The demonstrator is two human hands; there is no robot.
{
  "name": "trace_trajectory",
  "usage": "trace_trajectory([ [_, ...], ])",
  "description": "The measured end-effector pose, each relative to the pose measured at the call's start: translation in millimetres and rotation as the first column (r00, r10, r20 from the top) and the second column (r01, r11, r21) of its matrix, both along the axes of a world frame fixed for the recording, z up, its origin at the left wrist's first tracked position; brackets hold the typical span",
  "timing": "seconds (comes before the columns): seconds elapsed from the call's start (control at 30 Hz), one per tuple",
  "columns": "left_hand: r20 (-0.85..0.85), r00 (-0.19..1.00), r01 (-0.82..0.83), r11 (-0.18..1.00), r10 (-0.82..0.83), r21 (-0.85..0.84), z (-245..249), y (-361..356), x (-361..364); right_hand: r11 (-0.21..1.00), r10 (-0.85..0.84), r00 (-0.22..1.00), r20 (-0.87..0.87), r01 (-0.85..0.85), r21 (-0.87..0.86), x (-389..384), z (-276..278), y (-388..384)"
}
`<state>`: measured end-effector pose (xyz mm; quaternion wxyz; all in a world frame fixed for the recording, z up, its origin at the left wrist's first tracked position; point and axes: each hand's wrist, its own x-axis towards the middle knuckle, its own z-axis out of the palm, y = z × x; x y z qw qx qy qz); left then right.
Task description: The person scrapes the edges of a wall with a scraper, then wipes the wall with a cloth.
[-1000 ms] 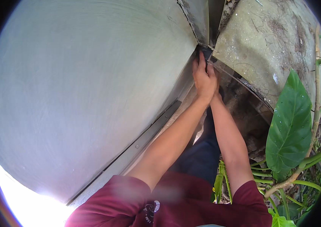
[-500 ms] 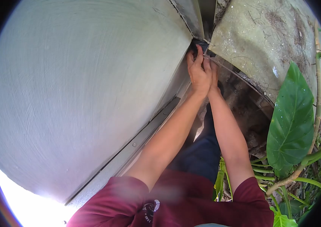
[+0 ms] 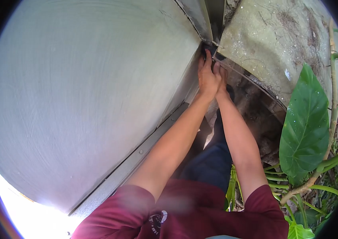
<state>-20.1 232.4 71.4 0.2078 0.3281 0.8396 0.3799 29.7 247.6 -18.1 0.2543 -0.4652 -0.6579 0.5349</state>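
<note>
Both my hands reach up into the narrow corner where a large smooth grey panel (image 3: 93, 99) meets a stained, pale slab (image 3: 264, 51). My left hand (image 3: 208, 79) is at a small black object (image 3: 210, 50) in that corner, its index finger stretched up along it and the other fingers bent around it. Close against it, partly behind, is my right hand (image 3: 222, 79), with its fingers curled and mostly hidden. What kind of thing the black object is, I cannot make out.
A metal rail with bolts (image 3: 141, 151) runs along the grey panel's lower edge. Dark, rough ground (image 3: 256, 119) shows under the slab. On the right stand a big green leaf (image 3: 305, 123) and thick plant stems (image 3: 302, 189). My trouser leg (image 3: 208, 159) is below my arms.
My hands stay at the same corner, with the fingers shifted slightly around the black object. The whole view has moved a little.
</note>
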Motion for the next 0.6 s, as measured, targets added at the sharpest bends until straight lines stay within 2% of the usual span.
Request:
trace_trajectory([
  [0.03,-0.019,1.000,0.005,0.999,-0.004,0.052,10.3,-0.2,0.8,0.999,0.014,0.999,-0.029,-0.015,-0.029,-2.3,12.4,4.2],
  [0.07,-0.036,0.999,0.012,0.995,-0.008,0.100,20.2,-4.6,4.8,0.993,0.014,0.991,-0.133,-0.030,-0.118,2.1,24.7,3.5],
  [0.13,-0.061,0.998,0.036,0.989,-0.028,0.144,27.9,-5.3,4.6,0.992,-0.033,0.980,-0.198,0.008,-0.128,0.3,29.4,0.7],
  [0.17,-0.069,0.997,0.045,0.990,-0.036,0.134,29.3,-7.3,3.8,0.997,-0.067,0.985,-0.162,0.059,-0.056,-3.2,21.9,-4.1],
  [0.23,-0.115,0.993,0.045,0.993,-0.032,0.113,24.5,-4.3,2.1,0.988,-0.144,0.976,-0.166,0.130,-0.088,-12.4,-10.2,-9.4],
  [0.27,-0.078,0.996,0.040,0.995,-0.033,0.092,16.8,-3.9,0.4,0.981,-0.182,0.969,-0.168,0.166,-0.104,-16.9,-26.1,-12.0],
  [0.3,-0.037,0.999,0.037,0.997,-0.035,0.064,8.9,-5.1,-0.7,0.978,-0.187,0.978,-0.092,0.195,0.077,-19.3,-32.7,-18.5],
  [0.37,0.026,0.999,0.045,0.998,-0.044,-0.043,-1.9,-2.4,-4.0,0.983,-0.181,0.981,-0.070,0.183,0.018,-19.1,-35.0,-16.4],
  [0.4,0.052,0.997,0.056,0.990,-0.049,-0.132,-4.5,-2.6,-4.7,0.964,-0.167,0.978,-0.122,0.136,-0.230,-12.3,-34.4,-16.2],
  [0.43,0.078,0.996,0.069,0.973,-0.053,-0.220,-7.7,-2.5,-5.0,0.885,-0.166,0.970,-0.175,0.069,-0.461,-6.6,-34.5,-15.0],
  [0.5,0.084,0.995,0.078,0.973,-0.061,-0.219,-12.4,-3.4,-4.7,0.945,-0.092,0.991,-0.096,0.057,-0.322,-3.4,-34.3,-12.0],
  [0.6,0.091,0.995,0.050,0.979,-0.032,-0.199,-15.7,-7.0,-6.6,0.956,-0.057,0.996,-0.068,0.034,-0.293,-5.6,-28.7,-12.6],
])
